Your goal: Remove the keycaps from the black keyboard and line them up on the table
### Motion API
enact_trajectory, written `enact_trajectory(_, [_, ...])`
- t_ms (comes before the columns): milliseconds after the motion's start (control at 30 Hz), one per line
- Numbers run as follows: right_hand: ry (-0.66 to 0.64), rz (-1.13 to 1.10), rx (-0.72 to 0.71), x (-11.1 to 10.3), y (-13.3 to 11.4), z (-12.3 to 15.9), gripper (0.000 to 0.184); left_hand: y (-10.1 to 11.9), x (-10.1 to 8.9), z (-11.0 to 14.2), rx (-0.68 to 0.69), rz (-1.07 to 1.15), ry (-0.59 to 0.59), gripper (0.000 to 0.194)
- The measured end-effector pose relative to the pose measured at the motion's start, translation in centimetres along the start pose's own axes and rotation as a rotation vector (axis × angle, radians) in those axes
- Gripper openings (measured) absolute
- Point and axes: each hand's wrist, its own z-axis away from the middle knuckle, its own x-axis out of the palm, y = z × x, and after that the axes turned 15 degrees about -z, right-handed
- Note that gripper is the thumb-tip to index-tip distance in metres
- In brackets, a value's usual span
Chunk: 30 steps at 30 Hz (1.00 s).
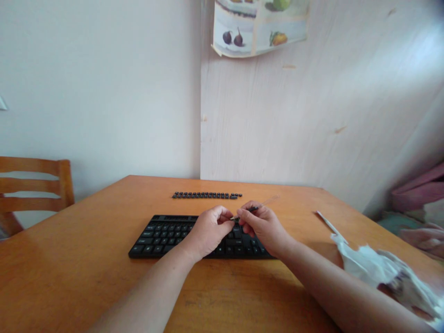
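Observation:
A black keyboard [163,235] lies on the wooden table [86,259] in front of me. Both my hands hover over its right half. My left hand [208,231] is closed in a pinch, its fingertips meeting the tip of a thin clear-handled tool [258,206]. My right hand [265,226] is closed around that tool, which points left and down at the keys. What the left fingers pinch is too small to make out. A row of loose black keycaps [207,195] lies lined up on the table behind the keyboard.
A wooden chair [34,187] stands at the table's left edge. Crumpled white paper or plastic [378,268] and a thin white strip [331,225] lie at the right. Walls rise close behind the table, with a fruit poster [258,25] above.

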Motion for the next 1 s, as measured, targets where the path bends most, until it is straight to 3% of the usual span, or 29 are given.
enact_trajectory(333, [-0.032, 0.012, -0.114, -0.7, 0.2, -0.5, 0.035, 0.3, 0.0, 0.2, -0.121, 0.128, 0.011, 0.020])
enact_trajectory(433, [-0.059, 0.247, -0.226, -1.4, 0.5, -0.7, 0.028, 0.2, -0.1, 0.2, -0.147, 0.159, 0.009, 0.027])
enact_trajectory(567, [-0.261, 0.591, -0.322, -2.1, 0.2, -0.4, 0.025, 0.3, -0.2, 0.3, -0.148, 0.207, -0.021, 0.032])
enact_trajectory(733, [-0.362, 0.722, -0.352, -2.1, -0.1, -0.3, 0.024, 0.2, -0.1, 0.4, -0.120, 0.211, -0.056, 0.033])
enact_trajectory(867, [-0.311, 0.710, -0.340, -2.7, 0.0, -1.2, 0.020, 0.0, -0.1, 0.5, -0.039, 0.055, -0.026, 0.041])
enact_trajectory(1000, [-0.114, 0.692, -0.298, -4.9, 0.0, -2.8, 0.023, -0.3, -0.2, 0.9, 0.076, -0.393, -0.008, 0.078])
